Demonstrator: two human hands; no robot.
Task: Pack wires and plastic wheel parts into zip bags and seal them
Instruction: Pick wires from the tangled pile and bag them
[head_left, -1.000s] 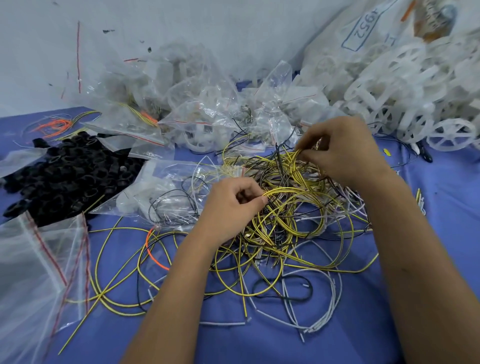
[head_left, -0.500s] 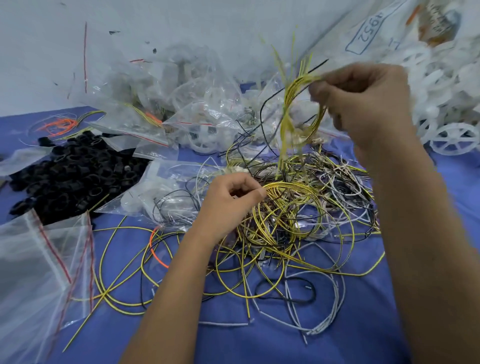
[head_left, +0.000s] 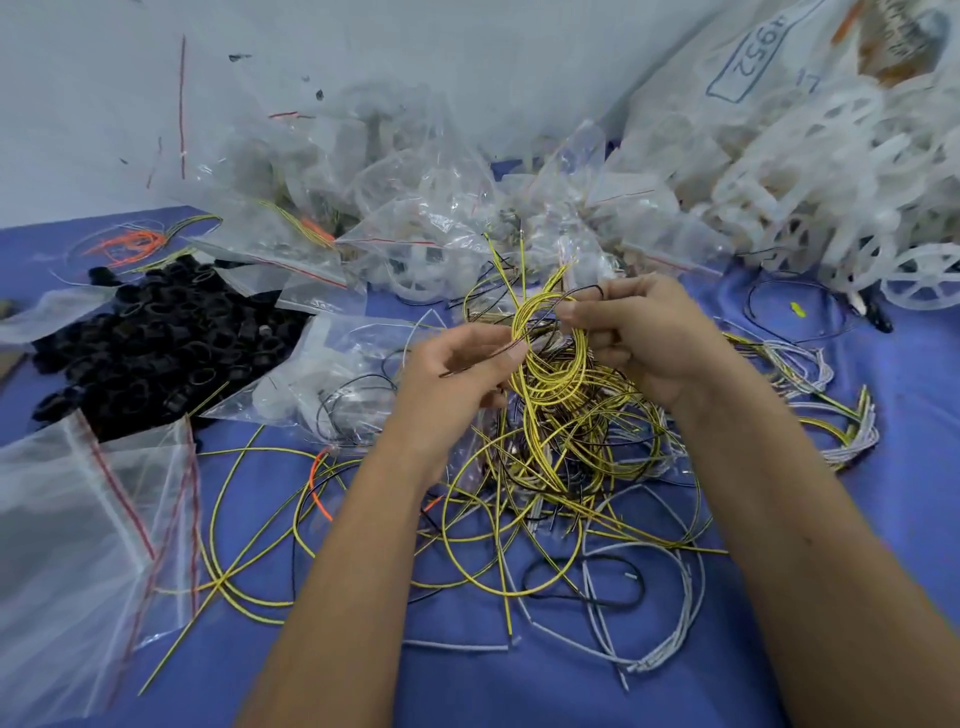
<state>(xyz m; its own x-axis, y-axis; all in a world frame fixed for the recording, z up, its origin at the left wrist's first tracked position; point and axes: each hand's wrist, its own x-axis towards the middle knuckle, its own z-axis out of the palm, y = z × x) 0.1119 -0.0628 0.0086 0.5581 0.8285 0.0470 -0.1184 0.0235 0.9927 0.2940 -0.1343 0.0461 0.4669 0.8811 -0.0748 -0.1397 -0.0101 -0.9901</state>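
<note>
Both hands work a coil of yellow wires above the tangle.

My left hand (head_left: 457, 374) pinches a thin dark wire, and my right hand (head_left: 639, 338) has its grip clamped on the yellow wire coil (head_left: 550, 358); I judge this keeps the loop small enough for a bag. Under it the wire pile (head_left: 545, 499) lies on the blue bench (head_left: 909, 389). An empty zip bag (head_left: 78, 545) waits near left, white plastic wheels (head_left: 857, 208) are heaped far right, against a pale wall (head_left: 467, 47).
</note>
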